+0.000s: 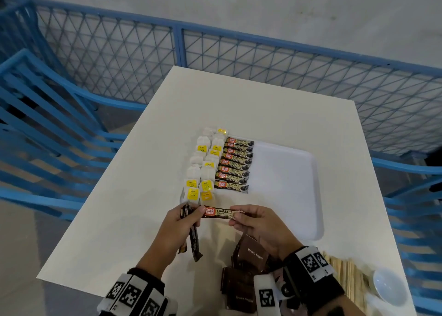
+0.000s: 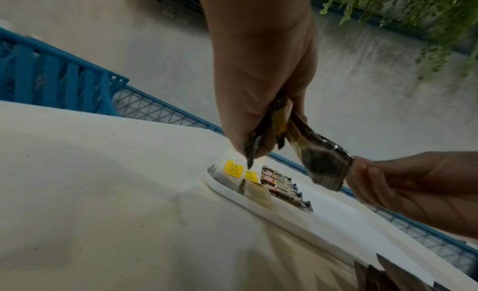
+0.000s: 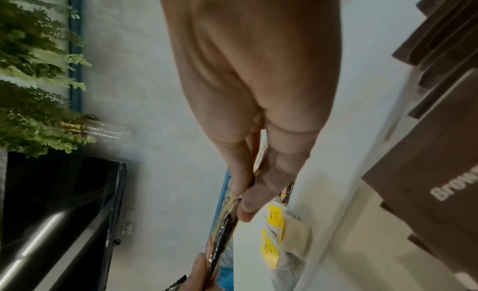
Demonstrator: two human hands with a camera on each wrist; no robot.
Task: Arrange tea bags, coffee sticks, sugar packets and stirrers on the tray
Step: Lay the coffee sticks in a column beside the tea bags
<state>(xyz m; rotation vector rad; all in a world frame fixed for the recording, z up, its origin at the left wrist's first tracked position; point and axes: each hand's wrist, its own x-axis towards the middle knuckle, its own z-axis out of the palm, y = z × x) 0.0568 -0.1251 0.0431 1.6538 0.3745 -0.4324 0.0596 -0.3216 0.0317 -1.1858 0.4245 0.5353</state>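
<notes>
From the head view, tea bags (image 1: 202, 169) and coffee sticks (image 1: 235, 165) are seen laid out on the tray (image 1: 287, 189); one coffee stick (image 1: 218, 213) is pinched by the right hand (image 1: 257, 229), spare sticks (image 1: 193, 241) gripped by the left hand (image 1: 175, 232). Sugar packets (image 1: 246, 268) and stirrers (image 1: 346, 275) are left on the table.

In the left wrist view, the stick's end is nipped by the right hand's fingertips (image 2: 362, 168).

In the right wrist view, that pinch is confirmed.

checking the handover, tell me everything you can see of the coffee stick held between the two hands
The coffee stick is a slim, glossy dark brown sachet with a red logo and "GRANULES STRONG" print. It is held level above the table, near the tray's front edge, apart from the row of sticks already laid there. The left hand holds its logo end; the right hand pinches the other.
</notes>
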